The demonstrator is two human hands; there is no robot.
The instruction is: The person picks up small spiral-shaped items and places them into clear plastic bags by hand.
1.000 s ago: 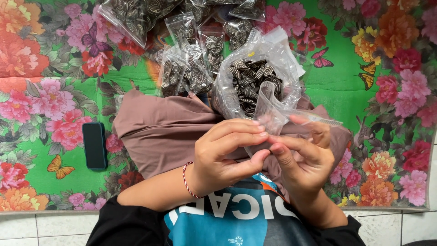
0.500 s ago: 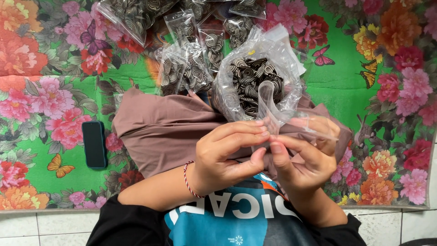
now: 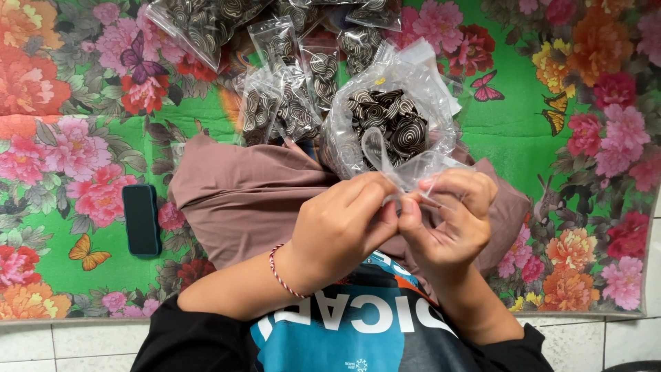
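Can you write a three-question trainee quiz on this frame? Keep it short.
1. True or false: both hands grip the neck of the clear bag of striped discs.
2. Which wrist wears the red-and-white string bracelet?
3. The dark phone lies: A) on the mauve cloth; B) on the floral mat, on the left-hand side; C) under the small sealed bags.

Key: 1 true. 2 the left. 3 B.
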